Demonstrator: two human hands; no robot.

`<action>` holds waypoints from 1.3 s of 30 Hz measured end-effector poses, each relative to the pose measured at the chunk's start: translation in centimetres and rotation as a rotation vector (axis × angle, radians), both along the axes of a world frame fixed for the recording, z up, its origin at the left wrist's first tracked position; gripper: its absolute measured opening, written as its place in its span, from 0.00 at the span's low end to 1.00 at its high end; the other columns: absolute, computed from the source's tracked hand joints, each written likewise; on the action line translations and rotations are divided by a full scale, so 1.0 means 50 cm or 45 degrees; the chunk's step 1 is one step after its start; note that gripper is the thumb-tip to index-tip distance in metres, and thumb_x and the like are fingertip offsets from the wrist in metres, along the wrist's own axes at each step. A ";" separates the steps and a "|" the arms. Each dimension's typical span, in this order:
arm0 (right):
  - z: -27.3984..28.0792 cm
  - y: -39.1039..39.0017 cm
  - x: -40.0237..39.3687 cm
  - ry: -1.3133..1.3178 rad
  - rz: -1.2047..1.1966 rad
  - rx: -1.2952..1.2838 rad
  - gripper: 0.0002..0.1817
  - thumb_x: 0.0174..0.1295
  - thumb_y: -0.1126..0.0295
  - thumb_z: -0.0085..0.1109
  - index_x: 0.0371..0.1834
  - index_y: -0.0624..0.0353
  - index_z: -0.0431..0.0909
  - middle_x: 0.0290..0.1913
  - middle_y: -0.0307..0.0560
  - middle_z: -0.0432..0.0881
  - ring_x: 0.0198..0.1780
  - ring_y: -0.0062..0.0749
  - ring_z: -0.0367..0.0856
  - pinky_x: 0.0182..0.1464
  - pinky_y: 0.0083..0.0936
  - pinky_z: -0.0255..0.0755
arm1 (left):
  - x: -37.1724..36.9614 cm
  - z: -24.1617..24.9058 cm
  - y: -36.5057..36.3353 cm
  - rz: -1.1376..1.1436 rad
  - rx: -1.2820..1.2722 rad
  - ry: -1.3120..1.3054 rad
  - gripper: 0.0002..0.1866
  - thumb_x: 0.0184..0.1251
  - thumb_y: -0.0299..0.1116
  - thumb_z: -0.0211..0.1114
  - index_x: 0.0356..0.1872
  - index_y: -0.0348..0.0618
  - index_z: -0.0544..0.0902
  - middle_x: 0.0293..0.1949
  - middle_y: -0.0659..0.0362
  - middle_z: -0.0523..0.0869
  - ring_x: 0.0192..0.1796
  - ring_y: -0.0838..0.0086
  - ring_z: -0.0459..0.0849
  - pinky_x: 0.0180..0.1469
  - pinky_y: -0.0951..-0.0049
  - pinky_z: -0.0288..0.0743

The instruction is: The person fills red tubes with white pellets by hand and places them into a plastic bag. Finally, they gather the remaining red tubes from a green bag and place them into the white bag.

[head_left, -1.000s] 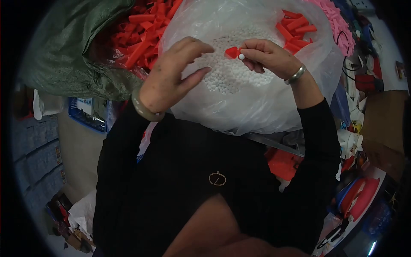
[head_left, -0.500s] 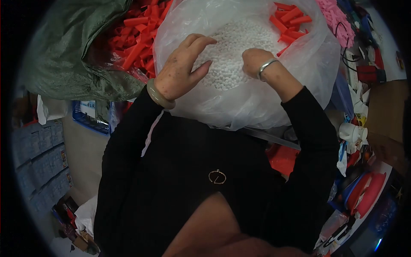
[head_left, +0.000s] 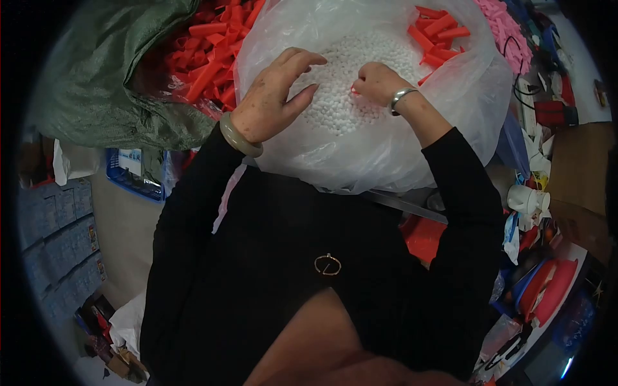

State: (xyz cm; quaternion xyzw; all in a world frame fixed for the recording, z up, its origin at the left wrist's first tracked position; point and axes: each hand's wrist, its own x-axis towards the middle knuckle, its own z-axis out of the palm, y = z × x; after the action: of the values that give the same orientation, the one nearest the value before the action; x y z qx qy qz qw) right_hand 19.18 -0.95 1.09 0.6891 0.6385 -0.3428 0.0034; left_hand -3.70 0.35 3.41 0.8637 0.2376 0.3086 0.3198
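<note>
Nearest the camera is the person's black top, with a small gold ring clasp (head_left: 327, 264) at its middle. Both black sleeves run up and away from it toward a clear plastic bag (head_left: 386, 154) that sits against the person's front.

The left forearm rises from the lower left, a pale green bangle (head_left: 237, 136) round the wrist. The left hand (head_left: 273, 96) lies palm down over the near left side of the bag, its fingers loosely spread and curved, the tips resting on or just above the heap of small white beads (head_left: 341, 96) inside; it grips nothing that shows.

The right forearm comes in from the right, a silver bangle (head_left: 400, 96) on the wrist. The right hand (head_left: 374, 82) is curled over the beads near the middle of the heap, its fingers drawn together, and a sliver of red (head_left: 353, 91) shows at the fingertips. It seems to be a small red piece pinched there, though the fingers hide most of it.

Farther back in the same bag, to the right of the beads, lie red plastic tubes (head_left: 441, 31). Left of the bag, a bigger heap of red tubes (head_left: 209, 51) sits in a green woven sack (head_left: 103, 83). At the far right edge lies a pile of pink pieces (head_left: 505, 26).
</note>
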 end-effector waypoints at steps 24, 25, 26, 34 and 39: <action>0.145 -0.071 0.031 0.916 0.036 0.212 0.11 0.69 0.64 0.52 0.36 0.59 0.79 0.26 0.37 0.81 0.27 0.16 0.78 0.29 0.15 0.70 | 0.062 -0.031 -0.013 -0.155 -0.246 -0.046 0.14 0.64 0.29 0.62 0.49 0.39 0.72 0.42 0.51 0.78 0.41 0.58 0.78 0.43 0.67 0.73; 0.146 -0.081 0.023 0.796 -0.090 0.376 0.10 0.68 0.67 0.54 0.36 0.62 0.79 0.27 0.41 0.82 0.27 0.20 0.80 0.30 0.17 0.72 | 0.062 -0.025 -0.022 -0.131 -0.412 0.080 0.11 0.66 0.29 0.60 0.45 0.39 0.71 0.39 0.51 0.77 0.38 0.58 0.76 0.41 0.67 0.72; 0.145 -0.092 0.011 0.794 -0.099 0.382 0.10 0.68 0.67 0.54 0.36 0.62 0.79 0.27 0.41 0.82 0.27 0.20 0.80 0.30 0.17 0.72 | 0.065 -0.028 -0.031 -0.141 -0.409 0.081 0.11 0.66 0.29 0.60 0.45 0.39 0.71 0.39 0.51 0.77 0.38 0.58 0.76 0.41 0.67 0.72; 0.123 -0.164 -0.114 0.214 0.067 1.293 0.15 0.57 0.80 0.55 0.48 0.69 0.73 0.42 0.59 0.80 0.41 0.50 0.80 0.43 0.34 0.75 | 0.080 -0.058 -0.060 -0.030 -0.609 -0.440 0.06 0.66 0.22 0.52 0.43 0.37 0.69 0.30 0.48 0.74 0.32 0.63 0.73 0.37 0.70 0.68; 0.113 -0.165 -0.140 0.083 0.006 1.542 0.20 0.54 0.82 0.55 0.52 0.70 0.71 0.47 0.61 0.79 0.43 0.53 0.80 0.46 0.36 0.75 | 0.064 -0.048 -0.054 0.046 -0.317 -0.377 0.06 0.65 0.20 0.53 0.42 0.37 0.70 0.28 0.51 0.72 0.31 0.71 0.72 0.35 0.71 0.68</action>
State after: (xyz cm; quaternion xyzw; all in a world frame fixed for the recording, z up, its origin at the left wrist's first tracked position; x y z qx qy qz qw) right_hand 12.18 -9.20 6.76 0.5562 0.7214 0.0607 -0.4081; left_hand -0.52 -2.34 1.00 0.7582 0.2397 0.4064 0.4499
